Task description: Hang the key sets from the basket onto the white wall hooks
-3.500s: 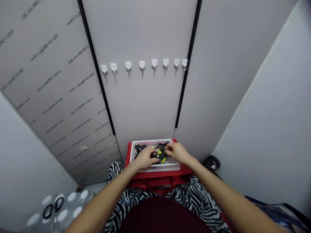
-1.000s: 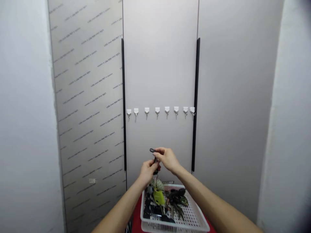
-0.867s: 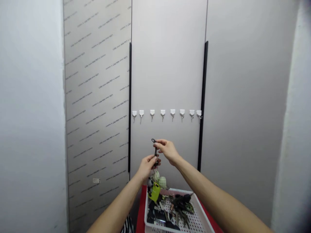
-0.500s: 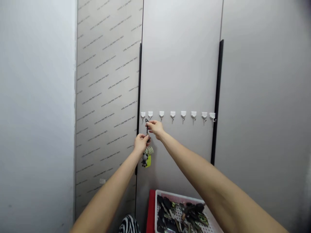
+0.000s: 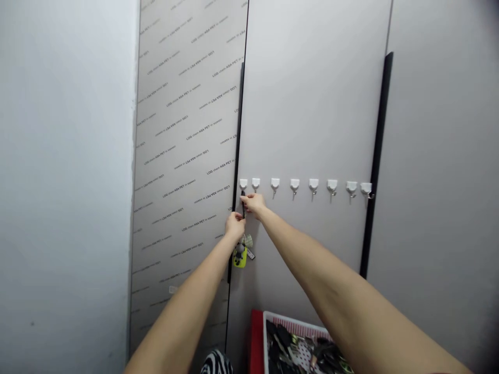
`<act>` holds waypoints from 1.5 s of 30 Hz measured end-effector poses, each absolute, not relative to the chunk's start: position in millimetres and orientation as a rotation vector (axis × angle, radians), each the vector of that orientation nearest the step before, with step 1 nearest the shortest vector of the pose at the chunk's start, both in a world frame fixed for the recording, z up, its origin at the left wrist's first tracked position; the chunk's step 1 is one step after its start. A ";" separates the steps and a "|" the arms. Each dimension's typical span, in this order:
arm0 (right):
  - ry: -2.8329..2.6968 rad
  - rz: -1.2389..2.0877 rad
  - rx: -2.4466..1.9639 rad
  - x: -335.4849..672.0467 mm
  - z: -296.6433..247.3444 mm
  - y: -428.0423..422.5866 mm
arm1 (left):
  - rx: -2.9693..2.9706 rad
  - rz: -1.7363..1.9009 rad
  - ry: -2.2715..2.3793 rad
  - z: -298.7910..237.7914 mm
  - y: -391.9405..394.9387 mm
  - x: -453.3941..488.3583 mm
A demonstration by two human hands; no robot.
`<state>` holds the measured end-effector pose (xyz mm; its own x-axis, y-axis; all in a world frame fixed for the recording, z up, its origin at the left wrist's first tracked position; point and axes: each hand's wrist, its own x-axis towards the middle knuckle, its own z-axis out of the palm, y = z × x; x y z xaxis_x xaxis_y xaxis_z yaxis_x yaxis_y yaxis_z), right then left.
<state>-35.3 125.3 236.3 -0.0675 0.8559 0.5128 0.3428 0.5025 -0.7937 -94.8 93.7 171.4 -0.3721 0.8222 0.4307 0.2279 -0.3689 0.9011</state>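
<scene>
A keychain with a black strap (image 5: 244,210) hangs upright between my two hands in front of the grey cabinet door. My right hand (image 5: 255,204) pinches the strap near its upper end, right under the leftmost white hook (image 5: 243,184). Whether the strap touches that hook I cannot tell. Lower down, my left hand (image 5: 234,227) is closed on the same keychain. Beneath it dangle a yellow-green tag (image 5: 240,264), a small grey figure (image 5: 239,250) and a checked bow (image 5: 248,240).
Several more white hooks (image 5: 313,184) run in a row to the right. Black handle strips (image 5: 377,161) edge the door panel. Below, a white basket (image 5: 265,343) of keys and dark pieces stands beside something red (image 5: 256,340). A patterned panel (image 5: 187,130) is at left.
The view has shifted, so the door and hooks appear farther right. My hands have brought the strap's top from between the first two hooks to below the leftmost one.
</scene>
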 end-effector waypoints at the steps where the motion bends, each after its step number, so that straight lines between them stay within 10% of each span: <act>1: -1.643 0.574 -1.049 -35.4 236.6 125.2 | 1.430 1.786 1.441 171.2 93.5 -94.0; 11: -1.889 0.518 -1.100 24.2 154.9 68.6 | 1.773 1.768 1.475 130.3 34.3 -71.5; 21: -2.381 0.125 -1.805 171.2 3.4 -13.1 | 2.268 0.567 1.348 -13.1 -11.1 12.6; 37: -2.184 0.408 -1.574 156.5 6.1 -27.0 | 2.340 0.386 1.503 -21.4 -9.7 16.4; 45: -2.187 0.433 -1.485 155.5 13.8 -21.8 | 2.134 0.852 1.353 -15.6 -12.4 15.8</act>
